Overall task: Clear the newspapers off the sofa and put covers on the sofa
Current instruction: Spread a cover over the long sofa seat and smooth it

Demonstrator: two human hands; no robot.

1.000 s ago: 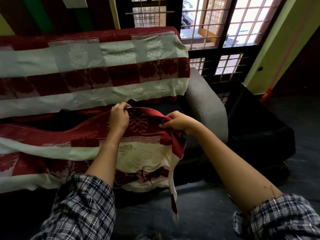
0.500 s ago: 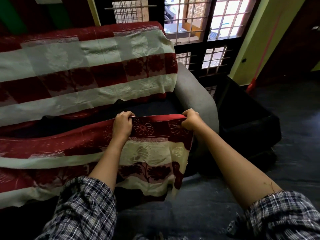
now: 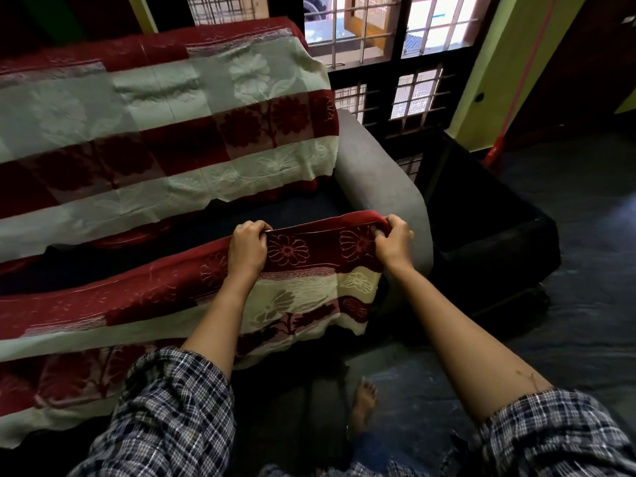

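The red-and-cream seat cover (image 3: 155, 304) is held by its upper red hem at the right end of the sofa (image 3: 409, 218), near the grey armrest (image 3: 371, 160). The left hand (image 3: 248, 247) is clamped on the hem with its fingers curled over it. The right hand (image 3: 394, 242) is clamped on the corner, just beside the armrest. The hem is stretched taut between the two hands, presumably so that the corner can be laid flat and square on the dark seat cushion (image 3: 303, 208), part of which is left bare behind it. The rest of the cover is draped over the front of the seat and hangs toward the floor (image 3: 585, 304).

A matching back cover (image 3: 172, 132) is spread over the backrest, its lower edge loose above the seat. No newspapers are seen on the sofa, so that part is judged done. The step in hand is judged to be drawing the hem back toward the backrest. An even pull is called for, or the pattern may be dragged askew.
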